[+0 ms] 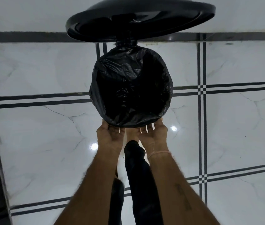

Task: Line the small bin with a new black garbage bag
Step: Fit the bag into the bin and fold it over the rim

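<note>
A small round bin stands on the floor below me, its black lid (144, 18) tipped up at the far side. A black garbage bag (131, 88) lines the inside and is folded over the rim all round. My left hand (109, 137) and my right hand (154, 135) sit side by side at the near rim, palms up. The fingers of both curl under the folded bag edge and grip it. The bin's own wall is hidden under the bag.
White marble-look floor tiles (47, 143) with dark double lines spread around the bin. A dark skirting strip (31, 37) runs along the wall behind the lid. My leg in dark trousers (138, 176) stands between my forearms, close to the bin.
</note>
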The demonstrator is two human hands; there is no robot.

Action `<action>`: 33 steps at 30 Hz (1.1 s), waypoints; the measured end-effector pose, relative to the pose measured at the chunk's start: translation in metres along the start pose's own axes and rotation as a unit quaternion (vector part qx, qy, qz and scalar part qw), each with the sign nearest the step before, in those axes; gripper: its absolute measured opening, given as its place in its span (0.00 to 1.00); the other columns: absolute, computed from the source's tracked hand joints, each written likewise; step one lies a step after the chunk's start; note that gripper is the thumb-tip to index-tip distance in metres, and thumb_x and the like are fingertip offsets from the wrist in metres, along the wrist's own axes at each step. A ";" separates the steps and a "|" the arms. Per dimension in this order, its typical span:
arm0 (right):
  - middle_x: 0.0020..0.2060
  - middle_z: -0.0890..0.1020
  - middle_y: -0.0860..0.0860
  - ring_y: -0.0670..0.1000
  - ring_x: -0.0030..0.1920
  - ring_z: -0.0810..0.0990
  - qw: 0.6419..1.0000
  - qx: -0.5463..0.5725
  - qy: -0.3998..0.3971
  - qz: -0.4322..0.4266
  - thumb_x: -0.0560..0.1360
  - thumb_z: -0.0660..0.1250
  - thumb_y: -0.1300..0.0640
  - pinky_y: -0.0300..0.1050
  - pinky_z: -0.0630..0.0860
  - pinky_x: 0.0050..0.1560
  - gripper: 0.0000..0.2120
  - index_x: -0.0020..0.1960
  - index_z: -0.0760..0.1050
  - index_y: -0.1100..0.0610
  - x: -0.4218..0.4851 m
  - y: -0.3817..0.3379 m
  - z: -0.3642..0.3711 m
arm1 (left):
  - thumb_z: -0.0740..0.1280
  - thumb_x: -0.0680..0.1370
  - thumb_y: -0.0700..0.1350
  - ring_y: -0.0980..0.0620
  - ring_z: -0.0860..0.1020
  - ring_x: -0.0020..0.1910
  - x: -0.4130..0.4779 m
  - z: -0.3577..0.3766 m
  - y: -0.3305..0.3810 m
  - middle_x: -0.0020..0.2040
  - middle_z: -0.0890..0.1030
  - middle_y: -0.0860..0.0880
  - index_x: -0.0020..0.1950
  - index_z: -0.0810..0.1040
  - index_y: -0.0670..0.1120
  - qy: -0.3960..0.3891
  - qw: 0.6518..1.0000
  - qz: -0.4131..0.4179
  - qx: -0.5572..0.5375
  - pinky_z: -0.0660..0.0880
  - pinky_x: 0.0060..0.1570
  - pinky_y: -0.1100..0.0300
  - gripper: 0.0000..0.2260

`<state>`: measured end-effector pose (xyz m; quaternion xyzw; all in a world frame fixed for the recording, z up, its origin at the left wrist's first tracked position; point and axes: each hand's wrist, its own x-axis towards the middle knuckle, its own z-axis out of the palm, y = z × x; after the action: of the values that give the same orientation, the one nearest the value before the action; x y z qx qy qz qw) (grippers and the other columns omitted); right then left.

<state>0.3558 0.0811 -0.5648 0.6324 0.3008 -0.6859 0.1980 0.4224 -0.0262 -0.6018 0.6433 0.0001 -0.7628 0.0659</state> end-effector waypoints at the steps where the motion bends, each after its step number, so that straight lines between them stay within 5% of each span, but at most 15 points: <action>1: 0.54 0.80 0.53 0.55 0.51 0.80 1.000 0.014 0.007 -0.002 0.84 0.64 0.47 0.55 0.84 0.43 0.15 0.51 0.80 0.58 -0.002 -0.002 0.003 | 0.64 0.85 0.46 0.47 0.83 0.55 0.002 0.000 0.000 0.54 0.86 0.46 0.59 0.82 0.43 0.002 1.000 0.003 0.001 0.84 0.41 0.55 0.10; 3: 0.56 0.81 0.53 0.56 0.52 0.82 1.000 0.022 0.009 -0.015 0.85 0.62 0.45 0.53 0.85 0.40 0.16 0.56 0.80 0.57 0.002 -0.007 0.003 | 0.63 0.86 0.47 0.48 0.84 0.55 0.004 -0.001 0.002 0.55 0.85 0.46 0.59 0.82 0.43 0.006 1.000 0.005 0.012 0.84 0.40 0.56 0.11; 5: 0.65 0.81 0.52 0.56 0.62 0.81 1.000 -0.017 -0.007 -0.024 0.84 0.61 0.41 0.58 0.82 0.59 0.21 0.66 0.79 0.54 0.009 -0.015 0.000 | 0.60 0.87 0.48 0.48 0.84 0.55 0.005 -0.002 0.003 0.55 0.85 0.46 0.58 0.82 0.43 0.002 0.999 0.012 0.031 0.83 0.44 0.55 0.13; 7: 0.69 0.80 0.52 0.57 0.67 0.78 0.997 -0.066 -0.015 -0.028 0.83 0.61 0.39 0.61 0.75 0.67 0.23 0.68 0.79 0.53 0.017 -0.023 -0.003 | 0.56 0.87 0.50 0.47 0.84 0.55 0.005 0.001 0.005 0.55 0.86 0.46 0.58 0.82 0.44 -0.006 0.999 0.021 0.041 0.81 0.48 0.54 0.16; 11: 0.67 0.81 0.52 0.58 0.67 0.78 0.995 -0.088 -0.029 -0.040 0.82 0.62 0.40 0.62 0.76 0.61 0.22 0.67 0.79 0.54 0.026 -0.042 -0.001 | 0.57 0.85 0.60 0.47 0.84 0.57 0.001 0.014 0.014 0.56 0.86 0.49 0.60 0.82 0.48 -0.031 0.994 0.054 0.086 0.80 0.59 0.50 0.20; 13: 0.65 0.81 0.53 0.59 0.66 0.79 0.994 -0.092 -0.041 -0.047 0.82 0.62 0.39 0.64 0.76 0.64 0.22 0.66 0.79 0.53 0.031 -0.051 0.003 | 0.58 0.86 0.56 0.47 0.83 0.58 0.001 0.018 0.021 0.54 0.85 0.48 0.58 0.82 0.48 -0.032 0.991 0.068 0.110 0.80 0.60 0.50 0.17; 16: 0.66 0.81 0.56 0.62 0.67 0.80 0.991 -0.115 -0.045 -0.045 0.83 0.62 0.41 0.65 0.74 0.71 0.21 0.66 0.79 0.54 0.041 -0.058 0.014 | 0.57 0.87 0.47 0.48 0.84 0.54 0.013 0.017 0.036 0.51 0.87 0.47 0.59 0.82 0.44 -0.043 0.988 0.056 0.134 0.84 0.48 0.55 0.14; 19: 0.66 0.83 0.59 0.64 0.67 0.80 0.990 -0.130 -0.045 -0.023 0.84 0.59 0.46 0.64 0.73 0.72 0.20 0.69 0.80 0.55 0.047 -0.065 0.021 | 0.58 0.87 0.45 0.47 0.83 0.55 0.018 0.015 0.048 0.53 0.85 0.45 0.56 0.82 0.43 -0.039 0.986 0.017 0.160 0.83 0.53 0.54 0.14; 24: 0.61 0.86 0.57 0.61 0.61 0.83 0.973 -0.228 -0.032 -0.013 0.82 0.64 0.46 0.56 0.84 0.52 0.18 0.67 0.81 0.54 0.041 -0.083 0.032 | 0.61 0.84 0.35 0.49 0.82 0.45 0.019 0.021 0.069 0.45 0.85 0.45 0.48 0.83 0.42 -0.050 0.960 0.043 0.270 0.83 0.43 0.59 0.12; 26: 0.62 0.85 0.55 0.60 0.60 0.84 0.971 -0.237 0.007 -0.031 0.83 0.65 0.46 0.57 0.84 0.49 0.19 0.68 0.80 0.55 0.039 -0.087 0.038 | 0.62 0.85 0.37 0.49 0.83 0.46 0.017 0.020 0.070 0.48 0.85 0.44 0.50 0.82 0.42 -0.031 0.949 0.078 0.305 0.84 0.40 0.59 0.10; 29: 0.62 0.83 0.53 0.56 0.58 0.82 0.959 -0.265 0.016 -0.098 0.84 0.62 0.41 0.55 0.82 0.46 0.22 0.70 0.77 0.53 0.037 -0.092 0.041 | 0.66 0.83 0.51 0.51 0.87 0.47 0.010 0.018 0.069 0.48 0.87 0.46 0.54 0.82 0.43 -0.031 0.950 0.128 0.282 0.84 0.48 0.57 0.12; 33: 0.52 0.85 0.53 0.59 0.57 0.82 0.955 -0.291 -0.005 -0.061 0.82 0.62 0.38 0.58 0.79 0.61 0.22 0.59 0.81 0.54 0.037 -0.095 0.050 | 0.68 0.82 0.51 0.49 0.86 0.51 0.007 0.027 0.076 0.51 0.87 0.45 0.53 0.82 0.43 -0.030 0.962 0.078 0.260 0.82 0.57 0.52 0.11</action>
<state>0.2519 0.1220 -0.5851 0.5246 0.5241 -0.5827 0.3325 0.4020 -0.1041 -0.5980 0.6128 -0.2501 -0.7483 -0.0442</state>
